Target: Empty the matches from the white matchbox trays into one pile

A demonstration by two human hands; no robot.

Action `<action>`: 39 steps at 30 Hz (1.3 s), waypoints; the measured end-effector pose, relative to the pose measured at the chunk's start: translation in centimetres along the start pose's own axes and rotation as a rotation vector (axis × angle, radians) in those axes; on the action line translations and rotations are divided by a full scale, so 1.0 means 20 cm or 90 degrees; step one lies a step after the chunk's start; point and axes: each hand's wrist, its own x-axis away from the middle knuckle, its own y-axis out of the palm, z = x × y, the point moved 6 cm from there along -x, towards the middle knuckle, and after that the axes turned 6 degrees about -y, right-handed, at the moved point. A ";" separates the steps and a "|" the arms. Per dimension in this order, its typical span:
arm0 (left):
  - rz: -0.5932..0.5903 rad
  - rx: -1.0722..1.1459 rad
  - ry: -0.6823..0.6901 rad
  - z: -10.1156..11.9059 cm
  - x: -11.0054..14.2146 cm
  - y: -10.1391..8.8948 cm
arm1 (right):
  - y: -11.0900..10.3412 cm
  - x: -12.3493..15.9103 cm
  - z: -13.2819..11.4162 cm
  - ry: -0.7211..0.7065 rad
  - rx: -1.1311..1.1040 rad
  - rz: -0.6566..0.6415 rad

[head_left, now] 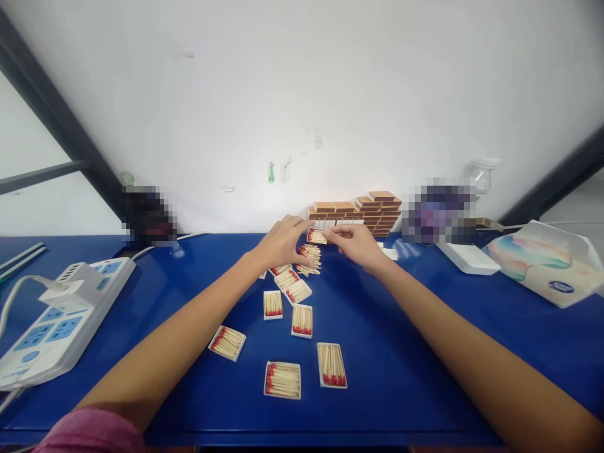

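Observation:
Both my hands meet at the back of the blue table [401, 352]. My left hand [282, 242] and my right hand [357, 244] pinch the two ends of an open match tray [316, 236] filled with red-tipped matches. Just below it lies a loose heap of matches [309, 259]. Several open trays of matches lie nearer me, among them one at the front [282, 380], one beside it [331, 365] and one to the left [227, 343]. A stack of brown matchbox sleeves [372, 212] stands against the wall behind my hands.
A white and blue power strip [56, 321] with a plugged adapter lies at the left. At the right lie a pack of tissues [542, 261] and a flat white box [468, 258]. Blurred objects stand against the white wall on both sides.

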 end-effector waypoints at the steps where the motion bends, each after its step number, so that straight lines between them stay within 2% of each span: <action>1: -0.012 0.002 0.002 0.00 0.00 0.02 | 0.01 0.00 0.00 -0.014 -0.001 -0.005; 5: -0.052 0.007 0.007 0.00 0.01 0.07 | 0.06 0.00 0.00 -0.074 0.014 -0.016; 8: -0.062 0.005 0.003 -0.01 0.02 0.08 | 0.07 0.01 -0.02 -0.117 0.044 0.009; 14: -0.068 0.023 -0.023 -0.03 0.01 0.05 | 0.06 0.04 -0.05 -0.218 0.150 0.076; 19: -0.131 0.033 -0.022 -0.06 0.02 0.03 | 0.07 0.07 -0.07 -0.308 0.199 0.079; 30: -0.237 0.012 -0.070 -0.04 0.04 0.03 | 0.10 0.10 -0.11 -0.397 0.244 0.081; 39: -0.186 0.010 -0.079 -0.07 0.03 0.06 | 0.09 0.13 -0.12 -0.451 0.253 0.096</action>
